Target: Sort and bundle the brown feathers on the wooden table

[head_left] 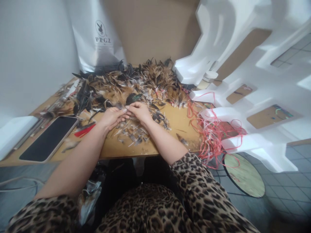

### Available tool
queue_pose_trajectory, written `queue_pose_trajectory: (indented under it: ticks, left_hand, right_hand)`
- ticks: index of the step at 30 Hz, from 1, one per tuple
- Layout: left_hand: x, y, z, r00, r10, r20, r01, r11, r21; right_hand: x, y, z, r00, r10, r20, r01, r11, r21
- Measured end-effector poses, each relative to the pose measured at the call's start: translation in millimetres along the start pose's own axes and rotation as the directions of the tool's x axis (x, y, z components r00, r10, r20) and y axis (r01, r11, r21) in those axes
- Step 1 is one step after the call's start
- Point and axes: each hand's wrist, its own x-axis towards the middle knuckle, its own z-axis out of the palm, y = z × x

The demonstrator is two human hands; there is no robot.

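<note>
My left hand and my right hand meet over the front middle of the table, thumbs and fingertips pinched together. Between them they grip feathers by the quill end; a dark green-black feather rises just past my right fingertips. How many are held is hidden by the fingers. Beyond the hands spreads a large heap of brown and black feathers. Below them lie loose feather trimmings. To the right of my right hand rest dark looped handles, seemingly scissors, among scraps.
A phone and red feathers lie left on the wooden table. Tangled pink-red strings hang over the right edge beside white foam packaging. A silver bag stands behind; a round stool is below right.
</note>
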Motion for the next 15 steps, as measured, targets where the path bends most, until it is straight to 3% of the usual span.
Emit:
queue_pose_trajectory:
  ticks: [7, 15]
  left_hand:
    - [-0.7, -0.2, -0.4, 0.999, 0.025, 0.02, -0.026, 0.998, 0.056]
    - [-4.0, 5.1, 0.9, 1.0, -0.014, 0.021, 0.012, 0.996, 0.092]
  right_hand:
    - [-1.5, -2.6, 0.6, 0.999, 0.051, 0.002, -0.051, 0.996, 0.072]
    - [2.3, -9.7, -11.5, 0.984, 0.097, 0.153, -0.115, 0.987, 0.115]
